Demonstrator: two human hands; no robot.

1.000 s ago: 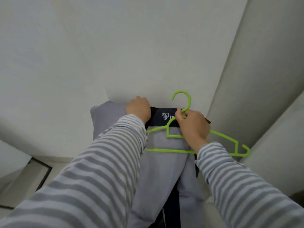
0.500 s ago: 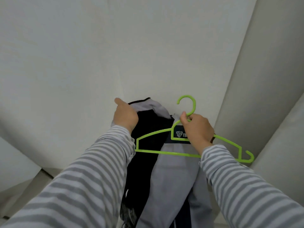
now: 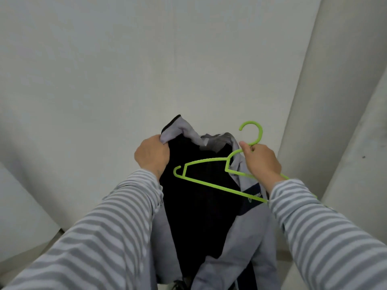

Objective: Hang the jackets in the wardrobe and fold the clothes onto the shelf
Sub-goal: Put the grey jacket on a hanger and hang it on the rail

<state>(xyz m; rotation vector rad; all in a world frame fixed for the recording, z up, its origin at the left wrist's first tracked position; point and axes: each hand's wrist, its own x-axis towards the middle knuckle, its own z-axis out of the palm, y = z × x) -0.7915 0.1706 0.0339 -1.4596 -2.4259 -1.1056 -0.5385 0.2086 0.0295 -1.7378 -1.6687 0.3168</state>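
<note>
Holding up a grey-and-black jacket [image 3: 201, 206] between both arms, black lining facing out. Left hand [image 3: 151, 156] gripping a bunched grey edge near the collar, above and left of the hanger [image 3: 206, 182]. Right hand [image 3: 261, 164] pinching the green hanger at the base of its hook, long bar slanting down to the right across the jacket, free end pointing at the left hand's side. Probably needing that end fed into the nearer shoulder. Showing white lettering under the bar, too hidden to read.
</note>
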